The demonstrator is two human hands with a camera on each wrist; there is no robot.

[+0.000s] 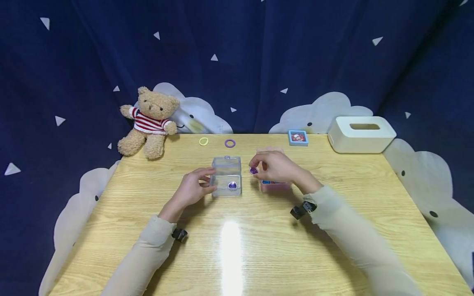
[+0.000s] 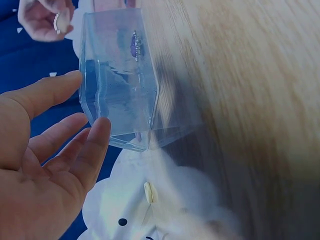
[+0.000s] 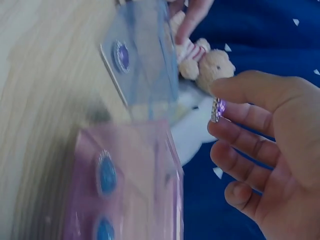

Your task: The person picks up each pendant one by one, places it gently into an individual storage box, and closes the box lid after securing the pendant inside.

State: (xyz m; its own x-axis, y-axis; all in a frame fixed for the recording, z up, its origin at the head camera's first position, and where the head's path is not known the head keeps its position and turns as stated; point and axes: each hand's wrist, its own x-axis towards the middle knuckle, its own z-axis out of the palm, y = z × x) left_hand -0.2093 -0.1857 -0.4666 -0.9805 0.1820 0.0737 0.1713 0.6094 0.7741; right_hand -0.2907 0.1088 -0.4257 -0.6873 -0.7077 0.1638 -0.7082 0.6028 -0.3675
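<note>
Purple gem (image 3: pixel 220 108) sits pinched between the right fingers (image 3: pixel 245 141).

2 cream sleeves (image 1: pixel 353 232) adjoin 2 black wrist cameras (image 1: pixel 301 210).

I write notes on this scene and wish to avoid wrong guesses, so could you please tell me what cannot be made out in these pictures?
Head view: the right hand covers much of the pink box, so its full contents are hidden.
Right wrist view: the bottom edge cuts off the pink box and its lower blue gem.
Head view: the picture inside the blue frame is too small to make out.
</note>
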